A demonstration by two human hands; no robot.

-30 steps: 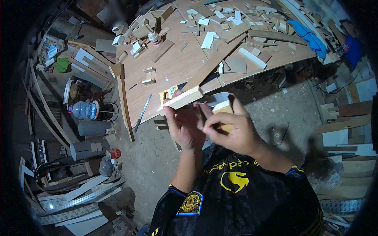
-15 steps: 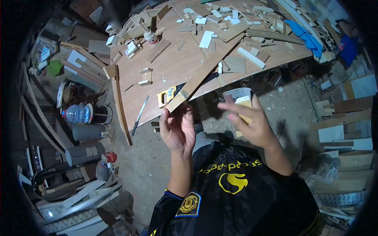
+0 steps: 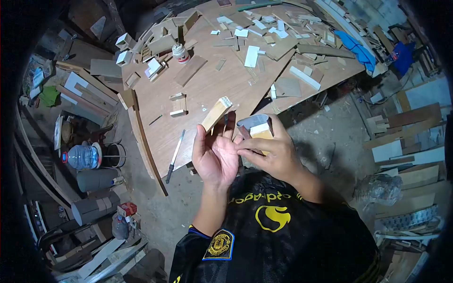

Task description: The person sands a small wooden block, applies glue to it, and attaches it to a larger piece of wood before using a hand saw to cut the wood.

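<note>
My left hand (image 3: 216,158) is palm up, with a pale wooden piece (image 3: 216,114) gripped between thumb and fingers; the piece tilts up toward the table. Close beside it, my right hand (image 3: 273,153) holds a light block (image 3: 262,132) with a dark grey sheet, which looks like sandpaper (image 3: 252,121), curved over it. The fingertips of my right hand are at the fingers of my left hand. Both hands are in front of the near edge of the wooden table (image 3: 207,85). How far the wooden piece extends behind my fingers is hidden.
A thin blade-like tool (image 3: 176,155) lies at the table's near left edge. Further back are a small wooden frame (image 3: 178,104), a glue bottle (image 3: 180,53) and many offcuts (image 3: 252,55). A long curved strip (image 3: 144,137) leans on the left edge. A blue cloth (image 3: 357,50) hangs at right.
My right hand has come left to my left hand, bringing the block and sheet. The long wooden piece no longer stretches across the table, and the yellow-handled saw is no longer visible. The view has shifted.
</note>
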